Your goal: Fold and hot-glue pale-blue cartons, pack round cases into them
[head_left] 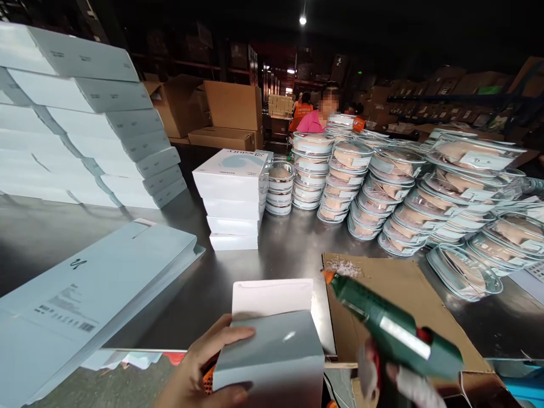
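Note:
My left hand (212, 362) is closed round the left side of a pale blue-white carton (272, 351), its fingers on the upper face. A white flap (272, 296) stands up at the carton's far end, and a small shiny spot shows on the upper face. On the right, my right hand (399, 379), blurred and with whitish wrapping on the fingers, grips a dark green glue gun (386, 320). The gun's orange nozzle points up and left, beyond the carton's right edge and apart from it. Under the gun lies a flat cardboard sheet (408, 289) with whitish bits near its far corner.
Flat unfolded cartons (102, 283) lie at the left. Behind them rises a tall wall of white boxes (97, 107). A shorter box stack (232, 192) stands mid-table, with piles of clear round packs (386, 187) to the right. A person in pink (312, 122) is across the table.

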